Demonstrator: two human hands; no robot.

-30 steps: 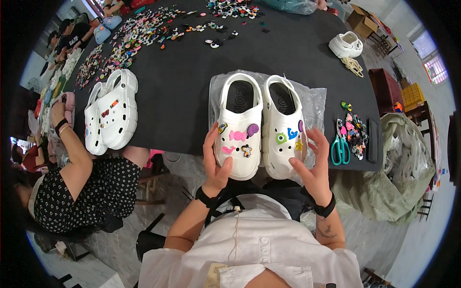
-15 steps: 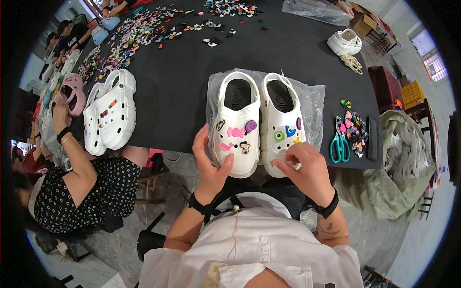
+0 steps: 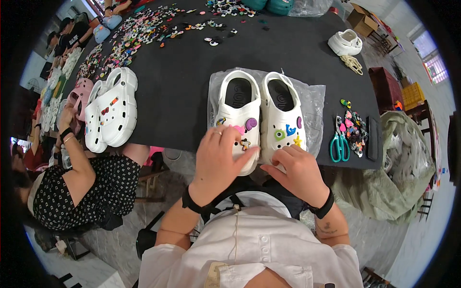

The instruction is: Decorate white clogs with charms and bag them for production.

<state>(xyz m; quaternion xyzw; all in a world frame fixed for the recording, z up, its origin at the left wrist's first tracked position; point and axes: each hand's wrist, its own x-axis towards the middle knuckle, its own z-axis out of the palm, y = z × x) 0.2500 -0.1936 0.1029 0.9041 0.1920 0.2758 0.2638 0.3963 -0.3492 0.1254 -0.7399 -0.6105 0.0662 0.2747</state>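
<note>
Two white clogs lie side by side before me, toes toward me, on a clear plastic bag (image 3: 314, 103). The left clog (image 3: 240, 114) bears pink, purple and other small charms, some covered by my left hand (image 3: 213, 158). That hand lies open over its toe, thumb held apart, fingertips on the charms. On the right clog (image 3: 282, 115) are a green one-eyed charm (image 3: 279, 135), a blue charm (image 3: 290, 129), a purple charm (image 3: 299, 122) and a yellow star charm (image 3: 297, 140). My right hand (image 3: 302, 175) is closed on this clog's toe, its fingers curled and fingertips partly hidden.
Teal-handled scissors (image 3: 340, 146), a charm pile (image 3: 355, 132) and a dark flat object (image 3: 372, 138) lie at right. Another decorated white clog pair (image 3: 117, 115) stands left, beside a co-worker handling a pink clog (image 3: 80, 98). Loose charms (image 3: 137, 31) spread across the far table.
My left hand has moved from the left clog's side up over its toe and charms. My right hand has shifted slightly down and left, uncovering the yellow star. Teal clogs have appeared at the far edge.
</note>
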